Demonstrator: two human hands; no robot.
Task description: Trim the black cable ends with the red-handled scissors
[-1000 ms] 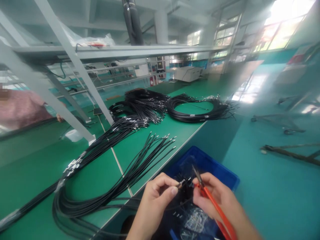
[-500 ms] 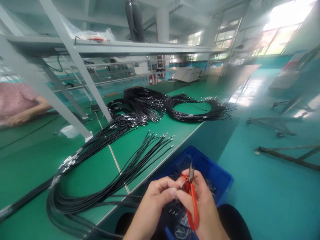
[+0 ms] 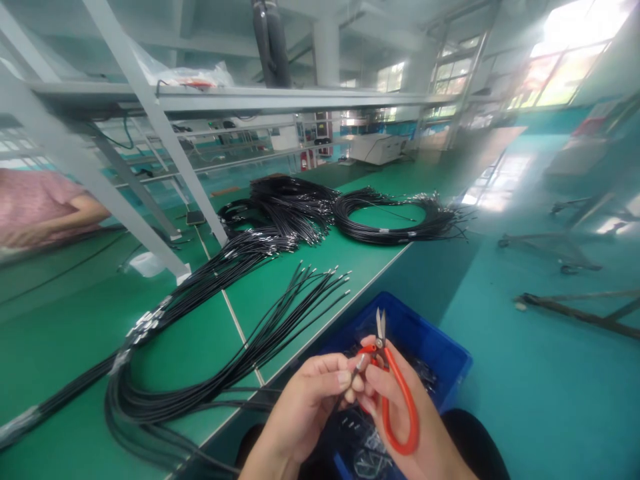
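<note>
Pinched between the thumb and fingers of my left hand [image 3: 314, 390] is a black cable [image 3: 345, 393] with a silver tip pointing up. My right hand [image 3: 407, 407] is closed around red-handled scissors [image 3: 406, 400], whose short blades point upward and stand slightly apart. Both hands nearly meet, with the cable's tip close to the right fingers. Below them a blue bin [image 3: 440, 360] holds clear bags and small dark parts. Left of my hands, a bundle of black cables [image 3: 200, 400] curves across the green table [image 3: 175, 347], their silver ends fanned toward the table edge.
Farther back lie a heap of black cables [image 3: 285, 207] and a coiled cable bundle [image 3: 385, 233]. A grey shelf frame [image 3: 160, 127] rises from the table. Across it at left, a person in a pink top [image 3: 45, 200] sits. A white box [image 3: 377, 148] stands at the back.
The scissor blades have opened a little, and the handles have swung outward to the right. The cable's silver tip now shows more plainly between my hands. The view has shifted slightly.
</note>
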